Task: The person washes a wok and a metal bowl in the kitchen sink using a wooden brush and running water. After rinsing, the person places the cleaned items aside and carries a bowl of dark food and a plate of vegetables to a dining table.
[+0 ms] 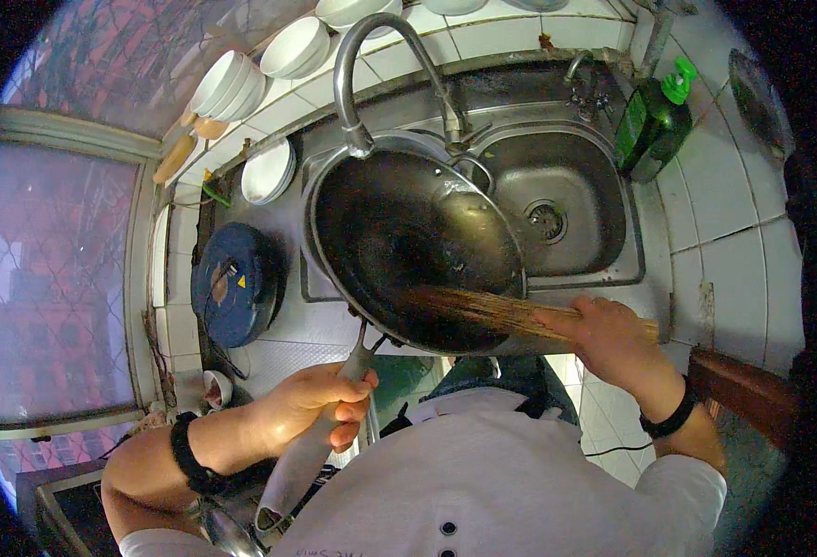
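Note:
A dark wok [387,230] is tilted over the left sink basin, its inside facing me and its rim lapping the divider between the basins. My left hand [325,404] grips the wok's long grey handle [293,473]. In my right hand [610,341] is a bamboo wok brush [485,310], its bristle end against the lower inside of the wok. The wet inside shines towards the right. Above the wok arches a steel gooseneck faucet [387,24], its spout end at the far rim. Whether water runs from it I cannot tell.
The right sink basin [568,188] has a round drain. A green pump bottle [656,129] stands at its right corner. White bowls [297,49] line the tiled ledge behind. On the left counter are stacked plates [267,170] and a dark blue round appliance [238,285] with a cord.

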`<state>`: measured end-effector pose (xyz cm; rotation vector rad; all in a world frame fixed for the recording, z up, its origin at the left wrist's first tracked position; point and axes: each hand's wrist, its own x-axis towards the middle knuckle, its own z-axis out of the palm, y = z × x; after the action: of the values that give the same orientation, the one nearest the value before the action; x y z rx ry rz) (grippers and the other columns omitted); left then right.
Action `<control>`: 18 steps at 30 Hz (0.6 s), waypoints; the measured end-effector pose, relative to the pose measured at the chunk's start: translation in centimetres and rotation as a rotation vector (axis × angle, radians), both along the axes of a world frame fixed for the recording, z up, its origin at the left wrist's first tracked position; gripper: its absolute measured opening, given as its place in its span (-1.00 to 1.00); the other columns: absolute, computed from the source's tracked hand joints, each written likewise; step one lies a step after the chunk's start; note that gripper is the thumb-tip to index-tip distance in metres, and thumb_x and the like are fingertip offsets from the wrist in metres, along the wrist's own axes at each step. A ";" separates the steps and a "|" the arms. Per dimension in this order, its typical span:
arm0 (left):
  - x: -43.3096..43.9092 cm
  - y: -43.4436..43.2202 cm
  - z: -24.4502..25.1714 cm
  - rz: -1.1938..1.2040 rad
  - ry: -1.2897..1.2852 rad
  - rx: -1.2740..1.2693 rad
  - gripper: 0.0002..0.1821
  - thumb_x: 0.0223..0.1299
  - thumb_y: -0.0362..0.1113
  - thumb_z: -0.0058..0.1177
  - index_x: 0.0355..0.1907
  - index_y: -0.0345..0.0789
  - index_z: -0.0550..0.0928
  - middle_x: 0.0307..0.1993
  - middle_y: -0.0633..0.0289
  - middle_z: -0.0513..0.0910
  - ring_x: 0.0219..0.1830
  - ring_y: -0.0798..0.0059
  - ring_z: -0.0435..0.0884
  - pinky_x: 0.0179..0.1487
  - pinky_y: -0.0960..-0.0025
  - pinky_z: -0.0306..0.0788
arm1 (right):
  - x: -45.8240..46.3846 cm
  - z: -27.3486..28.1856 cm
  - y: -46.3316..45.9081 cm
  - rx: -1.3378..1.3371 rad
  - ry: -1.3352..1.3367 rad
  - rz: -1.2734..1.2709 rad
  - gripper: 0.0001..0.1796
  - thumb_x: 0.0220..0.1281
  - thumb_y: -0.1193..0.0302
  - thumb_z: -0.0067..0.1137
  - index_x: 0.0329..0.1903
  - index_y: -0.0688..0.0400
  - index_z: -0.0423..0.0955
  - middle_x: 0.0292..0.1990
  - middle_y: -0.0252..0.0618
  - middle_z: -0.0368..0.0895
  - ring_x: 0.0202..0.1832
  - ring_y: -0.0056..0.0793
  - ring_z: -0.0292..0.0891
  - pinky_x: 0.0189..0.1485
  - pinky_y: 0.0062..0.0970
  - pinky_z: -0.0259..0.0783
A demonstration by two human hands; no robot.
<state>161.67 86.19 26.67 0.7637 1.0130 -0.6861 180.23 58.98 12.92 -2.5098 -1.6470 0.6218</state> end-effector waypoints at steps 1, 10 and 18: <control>0.4 -0.2 0.3 0.030 0.017 0.002 -0.77 0.19 -0.29 -0.08 -0.11 -0.27 0.37 -0.60 0.34 0.31 -0.68 0.49 0.37 -0.58 0.46 0.23 | 0.3 -0.3 -0.1 0.039 0.032 -0.028 -0.42 0.02 0.39 0.14 0.17 -0.24 0.33 -0.29 -0.19 0.45 -0.25 -0.21 0.46 -0.27 -0.28 0.41; 3.8 -2.0 1.9 0.109 -0.034 -0.010 -0.62 0.20 -0.33 -0.15 0.05 -0.42 0.30 -0.55 0.25 0.35 -0.63 0.39 0.40 -0.54 0.44 0.26 | 2.9 -7.0 0.5 -0.019 0.038 -0.184 -0.43 0.07 0.36 0.07 0.21 -0.19 0.26 -0.27 -0.08 0.48 -0.28 -0.10 0.52 -0.30 -0.20 0.45; 4.4 -2.5 2.1 0.111 -0.041 0.012 -0.63 0.22 -0.32 -0.16 0.05 -0.44 0.31 -0.54 0.24 0.35 -0.62 0.39 0.40 -0.53 0.44 0.26 | 3.9 -12.0 1.6 0.044 -0.010 -0.534 -0.40 0.15 0.34 0.04 0.28 -0.17 0.14 -0.21 -0.02 0.46 -0.35 -0.02 0.52 -0.33 -0.18 0.48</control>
<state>166.11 83.65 28.72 0.7236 1.0155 -0.5673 184.11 60.59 0.91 -2.7428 -0.9025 0.5007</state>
